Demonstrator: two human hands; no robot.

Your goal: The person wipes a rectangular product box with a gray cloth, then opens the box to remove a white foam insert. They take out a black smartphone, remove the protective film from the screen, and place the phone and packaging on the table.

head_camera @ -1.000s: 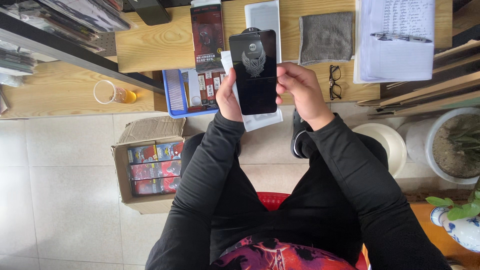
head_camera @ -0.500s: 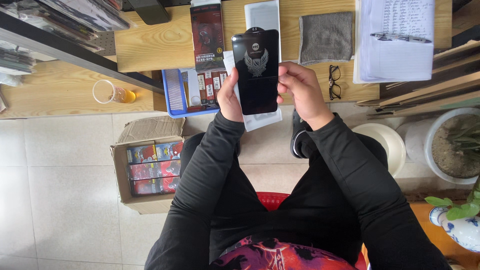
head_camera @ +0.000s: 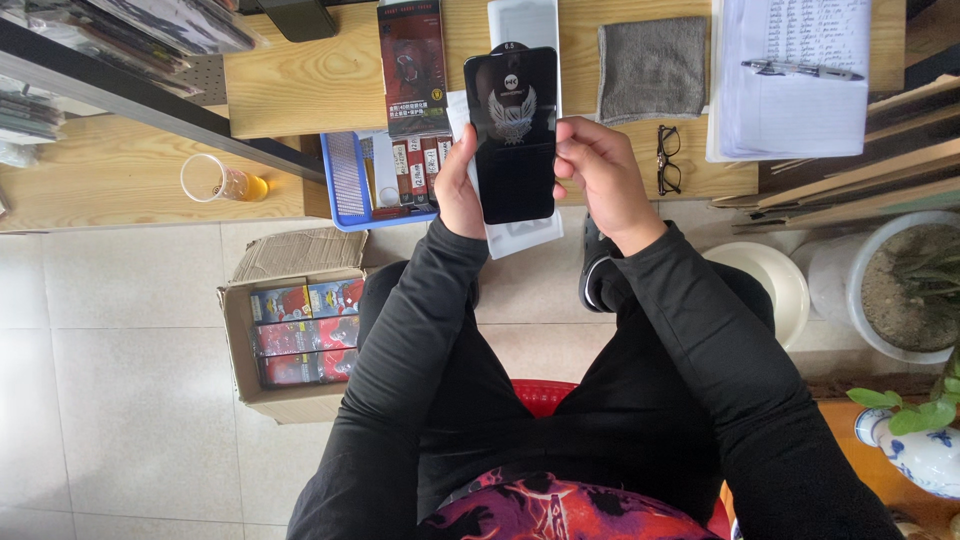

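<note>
A seated person in black sleeves holds a black rectangular panel (head_camera: 515, 135), glossy and printed with a pale winged emblem, upright in front of the chest and above the near edge of a low wooden table (head_camera: 300, 85). The left hand (head_camera: 458, 190) clasps the panel's left edge, thumb on the front face; the right hand (head_camera: 600, 175) closes on its right edge, fingers curled toward the palm. Both hands are closed on the panel, which hangs clear of the table. Directly behind it, partly hidden, lie white flat packets (head_camera: 525, 25), one reaching out below the panel past the table's edge.

On the table, to the left of the panel, lies a dark red retail box (head_camera: 412, 65), and below it a blue plastic tray (head_camera: 350, 180) holding small red-and-white packs. To the right rest a folded grey cloth (head_camera: 652, 68), a pair of black-framed glasses (head_camera: 668, 160) and a clipboard of handwritten sheets (head_camera: 795, 75) with a pen (head_camera: 800, 69) across it. A clear plastic cup (head_camera: 212, 182) with amber liquid lies on its side on the lower wooden shelf at left.

On the tiled floor, beside the person's left knee, an open cardboard carton (head_camera: 290, 335) shows rows of colourful boxes. A white pot with soil (head_camera: 905, 285) stands at right.
</note>
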